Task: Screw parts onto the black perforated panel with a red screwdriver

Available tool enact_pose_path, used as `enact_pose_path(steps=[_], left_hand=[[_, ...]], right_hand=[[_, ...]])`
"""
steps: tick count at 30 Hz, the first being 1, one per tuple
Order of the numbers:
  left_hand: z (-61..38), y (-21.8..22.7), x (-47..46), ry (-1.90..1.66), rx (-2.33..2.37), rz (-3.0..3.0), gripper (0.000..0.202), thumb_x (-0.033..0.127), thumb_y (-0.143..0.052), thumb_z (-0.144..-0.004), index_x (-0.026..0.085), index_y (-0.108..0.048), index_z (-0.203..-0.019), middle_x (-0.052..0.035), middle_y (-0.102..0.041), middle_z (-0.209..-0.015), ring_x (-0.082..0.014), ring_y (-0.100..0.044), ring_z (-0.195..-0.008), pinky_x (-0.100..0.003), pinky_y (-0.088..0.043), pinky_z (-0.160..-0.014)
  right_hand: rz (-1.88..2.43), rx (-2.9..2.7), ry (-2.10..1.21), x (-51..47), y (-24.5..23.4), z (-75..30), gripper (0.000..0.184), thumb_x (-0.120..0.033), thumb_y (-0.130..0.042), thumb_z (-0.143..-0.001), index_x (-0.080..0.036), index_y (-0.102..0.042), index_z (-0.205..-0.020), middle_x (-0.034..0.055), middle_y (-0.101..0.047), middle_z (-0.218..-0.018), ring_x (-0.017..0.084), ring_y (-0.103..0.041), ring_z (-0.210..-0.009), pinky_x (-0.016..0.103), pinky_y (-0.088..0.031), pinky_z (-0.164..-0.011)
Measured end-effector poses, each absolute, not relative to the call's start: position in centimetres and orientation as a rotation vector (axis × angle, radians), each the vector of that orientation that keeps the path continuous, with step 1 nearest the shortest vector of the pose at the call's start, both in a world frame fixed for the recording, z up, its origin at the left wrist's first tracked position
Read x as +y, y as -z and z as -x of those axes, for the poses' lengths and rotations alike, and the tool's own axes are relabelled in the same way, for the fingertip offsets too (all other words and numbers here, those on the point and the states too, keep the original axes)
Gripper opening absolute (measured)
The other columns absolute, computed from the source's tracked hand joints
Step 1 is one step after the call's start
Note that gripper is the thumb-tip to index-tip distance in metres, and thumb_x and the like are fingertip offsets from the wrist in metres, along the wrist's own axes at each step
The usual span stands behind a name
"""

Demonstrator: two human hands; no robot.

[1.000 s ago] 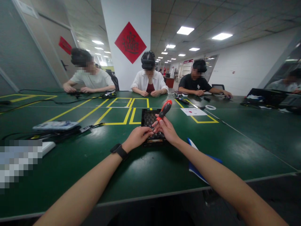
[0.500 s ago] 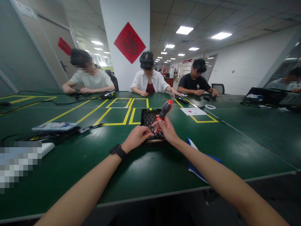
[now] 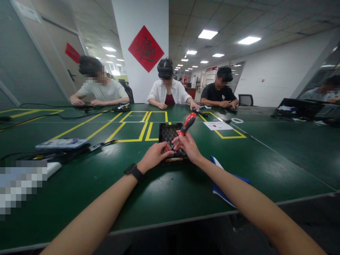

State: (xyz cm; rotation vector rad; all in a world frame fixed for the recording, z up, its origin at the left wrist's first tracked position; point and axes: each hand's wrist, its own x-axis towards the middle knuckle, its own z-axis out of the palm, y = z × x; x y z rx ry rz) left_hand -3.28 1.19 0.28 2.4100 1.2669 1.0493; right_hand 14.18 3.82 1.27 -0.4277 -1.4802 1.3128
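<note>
My right hand [image 3: 189, 146] grips a screwdriver with a red and black handle [image 3: 187, 123], tilted up to the right, its metal tip pointing down-left. My left hand [image 3: 154, 156], with a black watch on its wrist, is pinched closed at the screwdriver's tip; what it holds is too small to make out. Both hands hover over a black tray-like device [image 3: 168, 134] lying on the green table [image 3: 148, 191].
A blue and white folder [image 3: 221, 187] lies under my right forearm. At the left lie a flat device with cables [image 3: 61, 143] and a white object [image 3: 51, 168]. Three people sit across the table, another at the far right. Yellow tape marks boxes; a paper sheet [image 3: 219, 125] lies beyond.
My hands and the screwdriver have barely shifted. The person in white across the table has stretched an arm out to the right; the person in black has pulled an arm in.
</note>
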Motion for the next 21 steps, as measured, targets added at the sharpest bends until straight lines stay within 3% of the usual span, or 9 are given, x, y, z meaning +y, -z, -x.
enact_pose_path(steps=[6, 13, 21], left_hand=[[3.36, -0.25, 1.40, -1.055, 1.288, -2.428, 0.025, 0.041, -0.056, -0.078, 0.016, -0.058, -0.074, -0.0010, -0.060, -0.069, -0.0127, -0.051, -0.063, -0.023, -0.038, -0.061], [3.47, -0.75, 1.09, -0.930, 1.193, -2.528, 0.025, 0.030, -0.040, -0.088, 0.019, -0.063, -0.087, -0.0028, -0.065, -0.079, -0.0144, -0.057, -0.072, -0.024, -0.038, -0.068], [3.26, -0.73, 0.88, -1.036, 1.321, -2.544, 0.025, 0.043, -0.055, -0.079, 0.018, -0.059, -0.077, -0.0012, -0.062, -0.073, -0.0139, -0.053, -0.065, -0.024, -0.036, -0.063]], right_hand=[[0.422, -1.516, -1.314, 3.68, -1.24, -14.19, 0.036, -0.041, -0.049, -0.083, -0.021, -0.042, -0.113, 0.0015, -0.063, -0.083, 0.009, -0.058, -0.057, 0.025, -0.049, -0.057], [0.396, -1.513, -1.311, 3.14, -1.44, -14.22, 0.037, -0.042, -0.038, -0.088, -0.022, -0.040, -0.119, 0.0027, -0.063, -0.083, 0.009, -0.060, -0.058, 0.025, -0.048, -0.058], [0.413, -1.502, -1.268, 3.32, -1.41, -13.98, 0.032, -0.042, -0.043, -0.087, -0.021, -0.043, -0.111, 0.0010, -0.063, -0.080, 0.008, -0.058, -0.055, 0.023, -0.047, -0.056]])
